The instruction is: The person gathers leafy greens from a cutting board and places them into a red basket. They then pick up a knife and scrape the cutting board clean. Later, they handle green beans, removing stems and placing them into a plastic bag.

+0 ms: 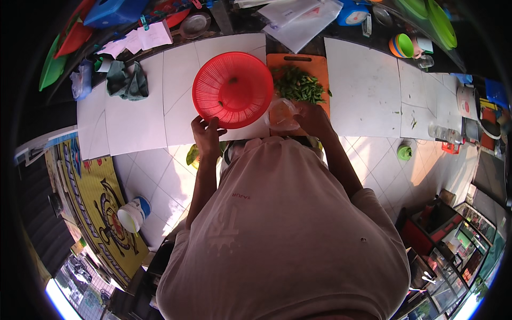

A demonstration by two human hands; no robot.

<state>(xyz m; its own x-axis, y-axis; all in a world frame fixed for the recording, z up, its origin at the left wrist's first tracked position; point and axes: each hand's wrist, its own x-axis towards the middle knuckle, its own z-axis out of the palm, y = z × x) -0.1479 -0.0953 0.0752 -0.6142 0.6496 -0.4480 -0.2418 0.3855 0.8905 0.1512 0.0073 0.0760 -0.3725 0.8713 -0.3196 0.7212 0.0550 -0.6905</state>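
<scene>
My left hand point(206, 136) grips the near rim of a red plastic colander point(255, 86), which is tilted so that its inside faces up at me. Two small green bits of leaf cling to the colander's inside. Right beside it, an orange cutting board point(325, 105) carries a heap of chopped green leaves point(300, 84). Over the near part of the board is a clear plastic bag point(283, 116), its mouth rounded. The fingers of my right hand point(314, 119) are at the bag's right edge and appear to pinch it; the fingertips are partly hidden.
A dark green cloth point(128, 80) lies on the white tiled counter point(360, 92) at left. Plastic sheets point(300, 20), a blue scale point(353, 14) and stacked cups point(402, 45) line the back. Leaf scraps and a plastic bottle point(447, 134) are at right. A white bucket point(134, 214) stands on the floor.
</scene>
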